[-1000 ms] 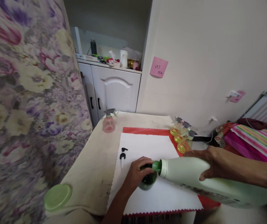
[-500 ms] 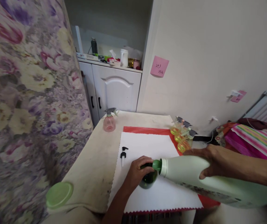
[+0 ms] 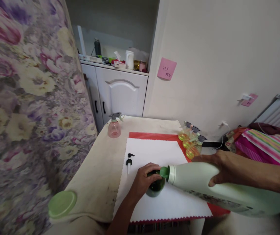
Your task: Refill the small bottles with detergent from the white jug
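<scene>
My left hand is wrapped around the neck of a small dark green bottle standing on a white sheet. My right hand grips a large pale green jug, tipped on its side with its mouth toward the left. The jug's green spout sits at the small bottle's opening, which my fingers partly hide. Whether liquid is flowing I cannot make out. A black pump head with a white tube lies on the sheet, left of the bottle.
A green round cap rests at the table's near left corner. A pink spray bottle stands at the back left. Several spray bottles with yellow liquid line the right edge. A floral curtain hangs at left; a wall stands behind.
The camera view has shifted very slightly. Both hands, the jug and the small bottle hold practically the same positions.
</scene>
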Demonstrator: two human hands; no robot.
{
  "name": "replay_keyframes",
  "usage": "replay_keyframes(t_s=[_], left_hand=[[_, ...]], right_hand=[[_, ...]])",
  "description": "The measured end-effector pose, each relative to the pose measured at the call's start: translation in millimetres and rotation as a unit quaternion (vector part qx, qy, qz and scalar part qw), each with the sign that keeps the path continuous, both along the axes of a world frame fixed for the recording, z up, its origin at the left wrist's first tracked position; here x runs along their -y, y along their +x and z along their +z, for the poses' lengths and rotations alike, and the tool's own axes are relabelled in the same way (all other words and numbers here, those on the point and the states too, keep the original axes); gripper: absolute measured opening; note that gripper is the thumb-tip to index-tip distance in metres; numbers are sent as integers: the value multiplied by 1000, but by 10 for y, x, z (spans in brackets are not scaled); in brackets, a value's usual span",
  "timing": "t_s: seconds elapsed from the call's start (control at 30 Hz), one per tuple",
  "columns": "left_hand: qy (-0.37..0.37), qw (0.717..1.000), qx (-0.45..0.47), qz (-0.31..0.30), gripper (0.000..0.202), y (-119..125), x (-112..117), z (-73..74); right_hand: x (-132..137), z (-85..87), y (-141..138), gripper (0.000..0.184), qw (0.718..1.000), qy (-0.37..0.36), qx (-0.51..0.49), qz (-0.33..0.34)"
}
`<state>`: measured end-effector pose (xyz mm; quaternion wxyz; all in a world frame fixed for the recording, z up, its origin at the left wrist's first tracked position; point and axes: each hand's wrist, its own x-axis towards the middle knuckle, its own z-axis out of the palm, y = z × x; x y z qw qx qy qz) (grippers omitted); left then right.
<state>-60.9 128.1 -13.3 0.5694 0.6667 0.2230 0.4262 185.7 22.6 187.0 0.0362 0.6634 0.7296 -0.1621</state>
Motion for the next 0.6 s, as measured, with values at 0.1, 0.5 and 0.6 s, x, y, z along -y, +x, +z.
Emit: replay_keyframes(t_s=[0.1, 0.5, 0.6], left_hand=[[4, 1000, 2, -4, 20, 5, -8, -24], [-1, 1000, 2, -4, 20, 6, -1, -9], [-3, 1000, -2, -2, 20, 10, -1, -8]], right_hand=[[-7, 5, -2, 67, 999, -35, 20, -2], [15, 102, -109, 63, 999, -39, 30, -17], [15, 96, -94, 63, 998, -40, 37, -15]])
